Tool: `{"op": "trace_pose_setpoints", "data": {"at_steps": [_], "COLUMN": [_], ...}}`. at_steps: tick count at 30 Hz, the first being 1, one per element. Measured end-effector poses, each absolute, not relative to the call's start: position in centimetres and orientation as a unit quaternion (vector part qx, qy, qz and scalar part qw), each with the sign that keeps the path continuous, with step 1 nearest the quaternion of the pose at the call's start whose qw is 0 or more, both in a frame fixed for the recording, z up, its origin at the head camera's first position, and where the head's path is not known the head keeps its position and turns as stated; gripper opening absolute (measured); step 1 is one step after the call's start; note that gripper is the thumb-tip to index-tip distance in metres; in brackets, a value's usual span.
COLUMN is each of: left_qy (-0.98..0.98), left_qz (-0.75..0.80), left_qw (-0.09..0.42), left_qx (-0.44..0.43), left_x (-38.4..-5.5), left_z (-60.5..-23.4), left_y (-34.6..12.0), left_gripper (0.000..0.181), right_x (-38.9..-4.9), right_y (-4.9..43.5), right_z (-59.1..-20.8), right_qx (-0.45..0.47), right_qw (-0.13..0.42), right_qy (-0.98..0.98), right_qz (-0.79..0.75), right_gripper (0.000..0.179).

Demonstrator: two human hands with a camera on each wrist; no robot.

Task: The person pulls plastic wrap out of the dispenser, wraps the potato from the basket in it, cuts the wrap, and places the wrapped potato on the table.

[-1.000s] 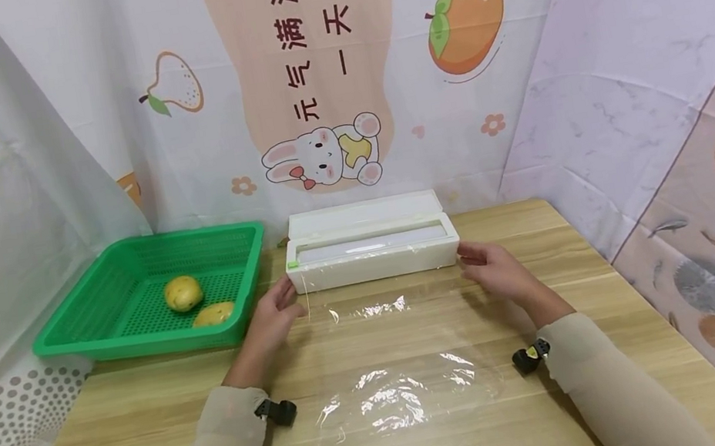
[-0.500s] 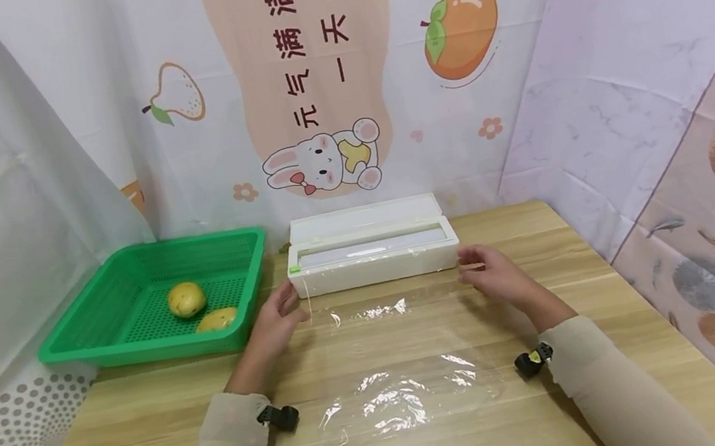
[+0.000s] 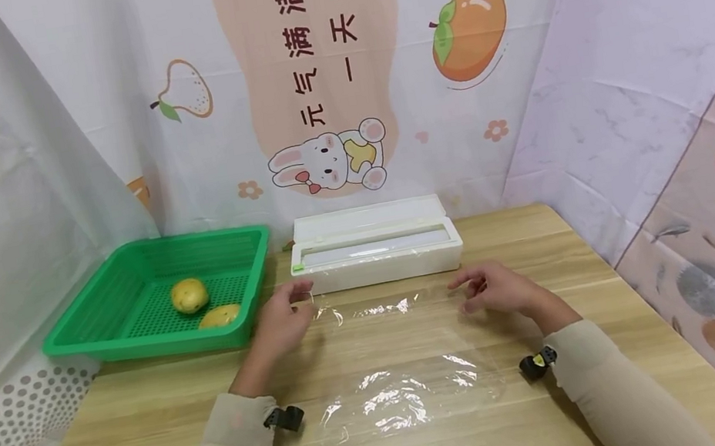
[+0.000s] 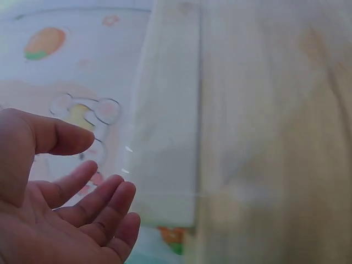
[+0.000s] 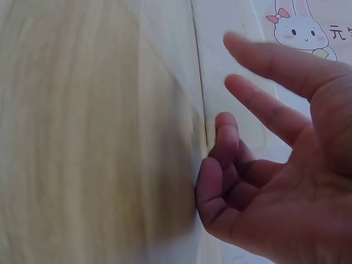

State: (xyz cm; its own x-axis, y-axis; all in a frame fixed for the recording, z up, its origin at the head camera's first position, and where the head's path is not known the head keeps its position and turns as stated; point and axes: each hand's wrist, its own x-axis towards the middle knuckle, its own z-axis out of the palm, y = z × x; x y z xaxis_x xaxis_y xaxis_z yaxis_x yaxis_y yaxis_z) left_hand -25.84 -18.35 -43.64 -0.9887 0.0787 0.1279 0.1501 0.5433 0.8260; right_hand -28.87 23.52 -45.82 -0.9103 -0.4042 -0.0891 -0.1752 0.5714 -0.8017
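Observation:
A white cling film dispenser [image 3: 379,270] stands near the back of the table, its lid [image 3: 367,217] raised and a roll visible inside. From its front a clear sheet of cling film [image 3: 393,401] stretches toward me over the wood, shiny and wrinkled at the near end. Beside the sheet's left edge, near the dispenser's front left corner, is my left hand [image 3: 283,319], thumb apart from loosely bent fingers. My right hand [image 3: 500,289] hovers in front of the dispenser's right end, by the sheet's right edge. In the right wrist view, no object shows between the loosely bent fingers [image 5: 269,110].
A green plastic basket [image 3: 145,346] sits at the back left, close to my left hand. Two potatoes lie in it, one potato [image 3: 190,295] near the middle and another potato [image 3: 221,316] by the front wall. A printed curtain [image 3: 194,163] hangs right behind the dispenser.
My right hand has drawn away from the dispenser's right end, toward me and slightly inward, its fingers spreading. The left hand has shifted slightly inward. Dispenser and film stay put.

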Motion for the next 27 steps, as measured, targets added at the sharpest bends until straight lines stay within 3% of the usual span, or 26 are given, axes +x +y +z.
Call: {"op": "trace_pose_setpoints", "data": {"at_steps": [8,15,27], "left_qy": [-0.888,-0.894,-0.871], "left_qz": [-0.444,-0.429,-0.484], "left_qw": [0.078,0.088,0.087], "left_qx": [-0.088,-0.1,0.015], "left_x": [-24.1,-24.6,-26.8], "left_z": [-39.4,-35.8,-29.7], "left_y": [-18.6,-20.6,-27.9], "left_gripper": [0.042,0.041,0.049], "right_x": [-28.7,-28.4,-28.4], "right_y": [23.3,23.9,23.8], "right_z": [-45.7,-45.6,-45.6], "right_qx": [-0.178,-0.165,-0.17], "right_qw": [0.158,0.16,0.163], "right_qy": [0.881,0.882,0.887], "right_qz": [-0.408,-0.412,-0.397], "right_gripper": [0.055,0.056,0.056]}}
